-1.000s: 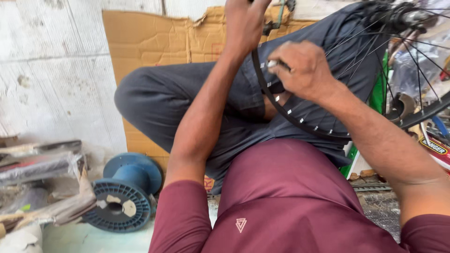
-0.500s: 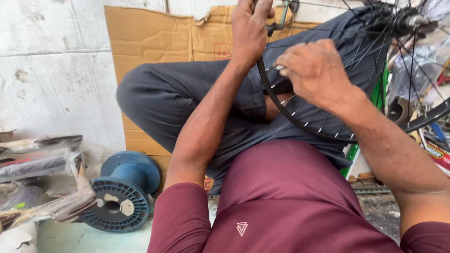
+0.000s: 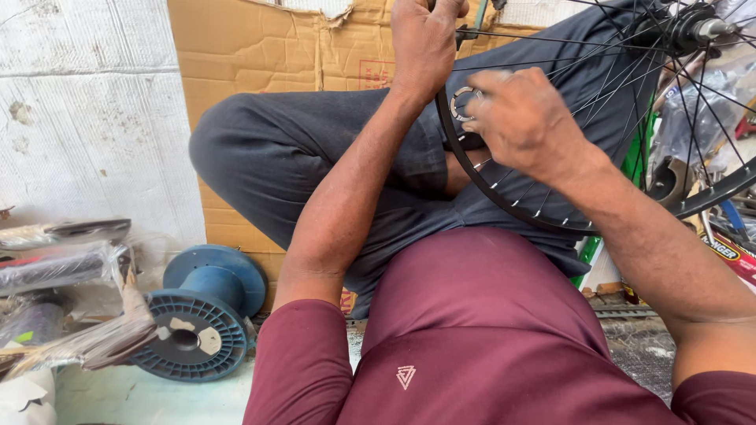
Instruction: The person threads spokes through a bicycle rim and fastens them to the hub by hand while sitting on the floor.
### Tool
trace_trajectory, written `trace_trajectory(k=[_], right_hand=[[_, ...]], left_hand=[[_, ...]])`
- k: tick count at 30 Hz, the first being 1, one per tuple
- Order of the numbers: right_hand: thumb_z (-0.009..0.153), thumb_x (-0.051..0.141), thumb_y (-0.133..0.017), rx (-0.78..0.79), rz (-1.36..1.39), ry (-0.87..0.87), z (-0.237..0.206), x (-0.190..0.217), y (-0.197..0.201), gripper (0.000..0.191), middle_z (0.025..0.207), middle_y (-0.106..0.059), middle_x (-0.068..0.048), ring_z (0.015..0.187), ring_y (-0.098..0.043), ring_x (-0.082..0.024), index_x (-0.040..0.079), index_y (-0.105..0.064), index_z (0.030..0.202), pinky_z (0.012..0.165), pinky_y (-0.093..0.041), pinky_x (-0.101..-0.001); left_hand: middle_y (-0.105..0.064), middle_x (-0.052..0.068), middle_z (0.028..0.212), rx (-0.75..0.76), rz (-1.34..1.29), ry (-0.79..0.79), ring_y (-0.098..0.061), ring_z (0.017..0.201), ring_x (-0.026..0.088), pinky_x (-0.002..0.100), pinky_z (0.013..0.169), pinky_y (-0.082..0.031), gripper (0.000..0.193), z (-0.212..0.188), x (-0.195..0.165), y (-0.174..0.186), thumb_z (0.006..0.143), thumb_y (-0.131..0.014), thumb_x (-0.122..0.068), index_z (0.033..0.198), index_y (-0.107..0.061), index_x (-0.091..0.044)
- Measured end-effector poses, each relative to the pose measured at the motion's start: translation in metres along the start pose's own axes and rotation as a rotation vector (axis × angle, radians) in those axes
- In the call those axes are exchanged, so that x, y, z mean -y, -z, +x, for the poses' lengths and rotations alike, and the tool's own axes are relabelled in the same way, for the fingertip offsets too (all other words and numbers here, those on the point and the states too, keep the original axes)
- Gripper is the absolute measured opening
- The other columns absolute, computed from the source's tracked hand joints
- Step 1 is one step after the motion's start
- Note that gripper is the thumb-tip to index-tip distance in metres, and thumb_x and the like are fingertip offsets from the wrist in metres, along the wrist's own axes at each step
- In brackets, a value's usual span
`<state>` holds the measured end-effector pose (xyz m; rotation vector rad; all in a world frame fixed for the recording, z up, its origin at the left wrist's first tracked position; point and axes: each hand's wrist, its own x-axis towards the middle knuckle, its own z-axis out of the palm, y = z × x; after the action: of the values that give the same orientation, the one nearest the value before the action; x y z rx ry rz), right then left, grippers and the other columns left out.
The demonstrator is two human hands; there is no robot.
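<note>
A flattened brown cardboard box [image 3: 260, 47] leans against the white wall at the back, its top edge torn and a small red printed mark near its middle. On the floor at the left lie long bundles wrapped in clear plastic [image 3: 59, 264] — dark and red goods show through the film. At the right edge, low by the floor, sits a red package with a yellow-and-black label [image 3: 728, 252] — only partly seen.

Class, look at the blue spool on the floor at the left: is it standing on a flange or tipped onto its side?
Tipped on its side. The blue spool shows one round flange face-on with the centre hole, the other flange behind it.
</note>
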<state>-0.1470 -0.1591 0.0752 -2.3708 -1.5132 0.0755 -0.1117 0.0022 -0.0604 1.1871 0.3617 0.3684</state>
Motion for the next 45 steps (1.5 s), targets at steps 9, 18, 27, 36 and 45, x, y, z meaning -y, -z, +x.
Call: trace_trajectory(k=[9,18,27,36,45], right_hand=[[0.077,0.015,-0.079,0.241,-0.047,-0.236,0.035,0.012,0.006,0.026,0.084,-0.066,-0.01,0.069,-0.064,-0.028,0.006,-0.065,0.096,0.067,-0.047,-0.0427],[0.076,0.005,-0.074,0.015,-0.023,0.09,0.011,0.003,0.012,0.018,0.101,-0.066,-0.019,0.083,-0.063,-0.032,0.005,-0.063,0.089,0.073,-0.048,-0.0435],[0.076,0.021,-0.079,0.227,-0.091,-0.274,0.013,0.001,-0.013,0.027,0.085,-0.068,-0.009,0.078,-0.065,-0.029,0.007,-0.064,0.094,0.072,-0.043,-0.0463],[0.083,0.005,-0.08,-0.142,0.191,-0.15,-0.007,0.002,-0.008,0.03,0.103,-0.071,-0.009,0.095,-0.068,-0.029,0.005,-0.067,0.11,0.093,-0.044,-0.0419],[0.08,-0.002,-0.076,-0.132,0.067,0.079,0.01,0.013,0.014,0.016,0.11,-0.067,-0.016,0.095,-0.067,-0.036,0.001,-0.065,0.091,0.093,-0.05,-0.0444]], left_hand=[[-0.057,0.001,0.054,-0.026,0.153,-0.02,-0.05,0.051,0.008,0.032,0.05,-0.039,0.026,-0.011,-0.017,-0.001,0.093,-0.067,-0.015,0.074,-0.069,0.002],[-0.065,0.008,0.065,-0.08,0.289,-0.175,-0.06,0.058,0.018,0.037,0.059,-0.047,0.023,-0.013,-0.019,-0.003,0.095,-0.067,-0.018,0.079,-0.066,-0.001],[-0.066,0.006,0.065,-0.011,0.057,-0.094,-0.059,0.06,0.019,0.037,0.058,-0.047,0.026,-0.014,-0.024,-0.003,0.098,-0.066,-0.019,0.079,-0.066,0.0],[-0.065,0.009,0.075,-0.103,0.306,-0.273,-0.06,0.07,0.021,0.037,0.068,-0.049,0.023,-0.017,-0.031,-0.007,0.093,-0.069,-0.022,0.085,-0.067,-0.001],[-0.063,0.01,0.064,-0.094,0.32,-0.248,-0.058,0.059,0.029,0.043,0.057,-0.046,0.026,-0.003,0.008,-0.001,0.092,-0.069,-0.023,0.079,-0.066,-0.001]])
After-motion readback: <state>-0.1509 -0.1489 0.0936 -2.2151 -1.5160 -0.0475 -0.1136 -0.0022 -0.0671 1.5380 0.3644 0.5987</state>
